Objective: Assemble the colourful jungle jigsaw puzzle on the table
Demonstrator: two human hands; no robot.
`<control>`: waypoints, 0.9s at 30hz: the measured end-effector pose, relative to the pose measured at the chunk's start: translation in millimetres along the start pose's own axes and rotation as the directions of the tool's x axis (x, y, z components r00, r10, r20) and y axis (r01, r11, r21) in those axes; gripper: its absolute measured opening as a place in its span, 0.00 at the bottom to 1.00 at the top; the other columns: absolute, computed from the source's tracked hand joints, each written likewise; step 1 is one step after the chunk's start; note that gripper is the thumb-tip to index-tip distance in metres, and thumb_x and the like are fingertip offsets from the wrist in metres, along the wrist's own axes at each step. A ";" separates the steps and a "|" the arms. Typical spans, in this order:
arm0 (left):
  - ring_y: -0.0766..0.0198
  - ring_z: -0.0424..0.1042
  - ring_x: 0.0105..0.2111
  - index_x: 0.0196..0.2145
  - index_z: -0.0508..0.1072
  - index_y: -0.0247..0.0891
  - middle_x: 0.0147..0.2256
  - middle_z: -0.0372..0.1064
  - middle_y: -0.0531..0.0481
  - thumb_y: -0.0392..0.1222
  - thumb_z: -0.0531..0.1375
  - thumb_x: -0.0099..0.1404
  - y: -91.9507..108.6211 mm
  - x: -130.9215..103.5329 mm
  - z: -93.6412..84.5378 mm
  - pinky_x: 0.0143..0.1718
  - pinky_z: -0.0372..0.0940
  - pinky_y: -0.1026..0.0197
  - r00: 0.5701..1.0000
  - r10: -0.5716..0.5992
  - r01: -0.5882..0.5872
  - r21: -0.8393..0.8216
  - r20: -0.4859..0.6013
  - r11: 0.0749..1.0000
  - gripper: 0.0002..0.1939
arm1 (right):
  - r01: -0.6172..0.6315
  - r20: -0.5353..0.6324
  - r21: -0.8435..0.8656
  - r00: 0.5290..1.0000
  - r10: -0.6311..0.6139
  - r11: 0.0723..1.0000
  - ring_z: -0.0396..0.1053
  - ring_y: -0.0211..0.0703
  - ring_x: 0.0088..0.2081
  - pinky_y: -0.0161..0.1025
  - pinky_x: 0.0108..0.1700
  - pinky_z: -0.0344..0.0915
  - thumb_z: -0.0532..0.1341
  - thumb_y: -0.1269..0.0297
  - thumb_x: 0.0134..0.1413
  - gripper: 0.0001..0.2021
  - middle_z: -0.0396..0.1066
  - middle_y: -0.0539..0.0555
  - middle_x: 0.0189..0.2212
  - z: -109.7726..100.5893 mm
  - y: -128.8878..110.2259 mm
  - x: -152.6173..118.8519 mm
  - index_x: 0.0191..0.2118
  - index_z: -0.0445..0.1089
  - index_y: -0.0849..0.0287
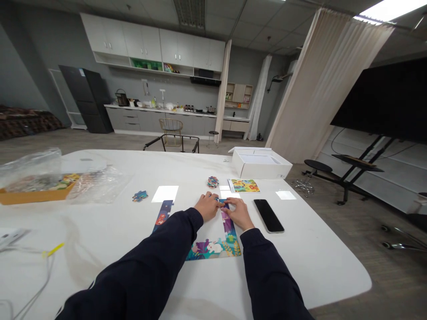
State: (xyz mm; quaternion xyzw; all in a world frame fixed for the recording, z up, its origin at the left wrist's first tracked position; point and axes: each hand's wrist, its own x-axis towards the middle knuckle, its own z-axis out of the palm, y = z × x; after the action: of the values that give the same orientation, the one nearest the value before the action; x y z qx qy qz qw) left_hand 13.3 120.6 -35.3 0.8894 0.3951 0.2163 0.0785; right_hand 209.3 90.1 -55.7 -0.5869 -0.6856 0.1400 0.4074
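Observation:
A partly joined jigsaw puzzle (214, 247) lies on the white table, with a rabbit on its lower edge and strips running up both sides. My left hand (208, 206) and my right hand (239, 212) meet at the top of its right strip. Fingers of both hands close on a small puzzle piece (222, 201) there, mostly covered by the fingertips. Beyond my hands sits a small pile of loose puzzle pieces (212, 181). Farther left, a few more pieces (139, 195) lie together. My left sleeve hides part of the puzzle's left side.
A black phone (268, 216) lies right of my right hand. Behind it are a picture card (245, 185) and an open white box (260, 163). An orange tray (40, 196) with clear plastic bags stands at the left, with a white cable (43, 282) nearer me.

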 end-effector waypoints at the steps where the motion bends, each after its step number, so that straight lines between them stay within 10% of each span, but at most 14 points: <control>1: 0.41 0.65 0.55 0.45 0.82 0.54 0.55 0.71 0.43 0.34 0.62 0.64 -1.6 -0.7 -0.1 0.54 0.63 0.38 1.000 -0.004 0.005 -0.014 0.022 1.000 0.17 | 0.001 0.002 -0.006 1.000 -0.001 1.000 0.71 0.57 0.55 0.55 0.62 0.62 0.72 0.62 0.47 0.12 0.79 0.55 0.49 0.1 0.2 0.2 0.40 0.82 0.51; 9: 0.47 0.68 0.56 0.55 0.72 0.40 0.52 0.74 0.41 0.46 0.68 0.62 -27.9 -4.1 -4.7 0.58 0.64 0.48 0.953 -0.300 0.290 -0.153 -0.048 0.945 0.24 | -0.025 0.034 -0.059 0.999 0.027 0.998 0.71 0.56 0.56 0.52 0.63 0.63 0.72 0.61 0.47 0.15 0.78 0.55 0.50 -0.6 1.1 1.9 0.43 0.82 0.52; 27: 0.51 0.70 0.50 0.44 0.83 0.45 0.47 0.74 0.44 0.35 0.62 0.67 -20.0 -6.5 -2.5 0.57 0.66 0.51 0.997 -0.078 0.072 -0.172 -0.028 0.982 0.11 | -0.023 0.032 -0.046 0.999 0.024 0.999 0.71 0.55 0.56 0.52 0.63 0.62 0.73 0.61 0.47 0.14 0.79 0.55 0.49 -1.8 1.2 1.7 0.42 0.81 0.53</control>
State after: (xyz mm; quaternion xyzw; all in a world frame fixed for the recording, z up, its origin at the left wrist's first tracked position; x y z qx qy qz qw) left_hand -5.1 129.2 -41.3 0.8599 0.4097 0.2618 0.1558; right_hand 211.4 91.5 -54.7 -0.6016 -0.6882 0.1385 0.3811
